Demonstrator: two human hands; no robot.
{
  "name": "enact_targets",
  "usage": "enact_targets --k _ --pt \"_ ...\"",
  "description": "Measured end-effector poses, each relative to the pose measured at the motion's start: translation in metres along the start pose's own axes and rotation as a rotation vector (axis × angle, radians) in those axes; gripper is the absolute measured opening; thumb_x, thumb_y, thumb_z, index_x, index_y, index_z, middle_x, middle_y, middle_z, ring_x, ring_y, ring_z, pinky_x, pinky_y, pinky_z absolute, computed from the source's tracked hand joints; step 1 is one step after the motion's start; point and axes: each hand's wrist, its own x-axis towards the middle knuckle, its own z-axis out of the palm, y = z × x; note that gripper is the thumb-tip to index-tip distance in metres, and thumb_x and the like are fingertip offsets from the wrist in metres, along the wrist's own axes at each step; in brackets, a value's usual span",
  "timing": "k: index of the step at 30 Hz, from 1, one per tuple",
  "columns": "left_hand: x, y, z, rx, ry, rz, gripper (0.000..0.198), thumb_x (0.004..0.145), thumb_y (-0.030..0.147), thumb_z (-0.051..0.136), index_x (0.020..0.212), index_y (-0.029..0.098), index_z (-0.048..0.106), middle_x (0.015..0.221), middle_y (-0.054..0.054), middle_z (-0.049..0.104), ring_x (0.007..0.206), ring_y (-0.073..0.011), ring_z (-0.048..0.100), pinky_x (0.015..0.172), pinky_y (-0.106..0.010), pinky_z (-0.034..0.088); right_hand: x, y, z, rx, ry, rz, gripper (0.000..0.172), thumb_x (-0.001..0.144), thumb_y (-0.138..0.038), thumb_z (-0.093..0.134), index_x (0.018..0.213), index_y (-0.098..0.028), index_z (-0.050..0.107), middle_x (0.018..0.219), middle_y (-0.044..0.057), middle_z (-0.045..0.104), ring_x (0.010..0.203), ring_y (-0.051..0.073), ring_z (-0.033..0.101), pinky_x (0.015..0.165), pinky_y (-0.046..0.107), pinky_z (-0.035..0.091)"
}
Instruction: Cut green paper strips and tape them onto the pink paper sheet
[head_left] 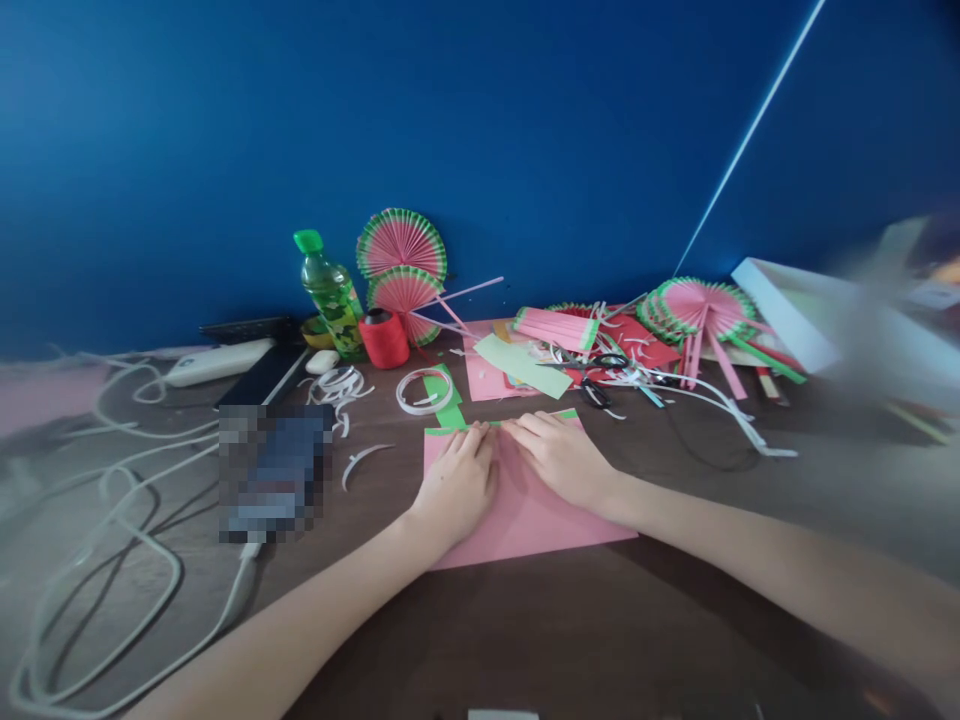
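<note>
A pink sheet of paper [519, 525] lies on the brown table in front of me, with a narrow green strip [570, 413] along its far edge. My left hand [459, 482] is on the sheet's left half, its fingers bent and closed on the far edge. On the right half, my right hand [564, 458] does likewise, fingertips close to those of the left. Both thumbs are mostly hidden. Just beyond the sheet are a green paper strip [452, 414] and a roll of tape [403, 392].
Black scissors [598, 390] lie among paper scraps. Folded pink-green paper fans [401, 245] lean on the blue wall, beside a bottle [330, 305] and red thread spool [385, 340]. More fans [701, 308] lie right. A blurred-out phone [277, 475] and white cables [169, 545] occupy the left.
</note>
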Motion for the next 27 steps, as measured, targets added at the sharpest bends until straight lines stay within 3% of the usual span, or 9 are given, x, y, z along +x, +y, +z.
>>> enact_targets --k 6,11,16,20,23,27 --pt "-0.01 -0.001 -0.008 0.058 -0.007 -0.167 0.042 0.085 0.026 0.039 0.123 0.009 0.049 0.12 -0.014 0.054 0.109 -0.0248 0.05 0.097 -0.037 0.038 -0.008 0.005 0.0 -0.041 0.099 0.072 0.027 0.088 -0.02 0.041 0.102 -0.016 0.063 0.095 0.007 0.065 0.087 0.019 0.057 0.078 0.032 0.04" --pt "-0.01 -0.009 -0.014 0.148 -0.023 -0.196 0.037 0.085 0.021 0.035 0.114 0.01 0.056 0.105 -0.012 0.061 0.096 -0.0237 0.056 0.077 -0.033 0.048 -0.008 0.016 -0.004 -0.152 0.15 0.091 0.026 0.087 -0.019 0.042 0.084 -0.018 0.067 0.074 0.003 0.065 0.073 0.017 0.056 0.068 0.031 0.036" --pt "-0.007 -0.028 -0.015 0.164 0.025 -0.11 0.031 0.086 0.017 0.034 0.087 0.015 0.065 0.082 -0.007 0.064 0.079 -0.019 0.059 0.068 -0.031 0.046 -0.006 0.026 -0.004 -0.134 0.188 0.096 0.026 0.086 -0.019 0.044 0.072 -0.019 0.066 0.068 0.003 0.062 0.072 0.016 0.054 0.066 0.028 0.036" --pt "-0.005 -0.038 -0.016 0.238 0.104 -0.136 0.035 0.088 0.02 0.033 0.067 0.018 0.061 0.069 -0.005 0.061 0.07 -0.0185 0.058 0.061 -0.032 0.041 -0.004 0.03 -0.002 -0.127 0.199 0.097 0.028 0.086 -0.019 0.045 0.065 -0.019 0.064 0.065 0.003 0.06 0.07 0.016 0.054 0.067 0.028 0.037" --pt "-0.002 -0.041 -0.014 0.267 0.15 -0.144 0.033 0.087 0.02 0.035 0.066 0.019 0.06 0.07 -0.005 0.06 0.071 -0.0183 0.057 0.059 -0.032 0.039 0.0 0.036 -0.003 -0.074 0.222 0.131 0.025 0.086 -0.021 0.045 0.069 -0.018 0.063 0.07 0.003 0.062 0.072 0.016 0.056 0.07 0.027 0.04" --pt "0.002 -0.045 -0.01 0.253 0.2 -0.161 0.023 0.085 0.02 0.039 0.072 0.018 0.059 0.076 -0.005 0.061 0.075 -0.0189 0.057 0.061 -0.031 0.039 0.012 0.047 -0.003 -0.09 0.279 0.219 0.017 0.083 -0.024 0.052 0.094 -0.016 0.062 0.095 0.008 0.063 0.089 0.022 0.055 0.08 0.033 0.042"
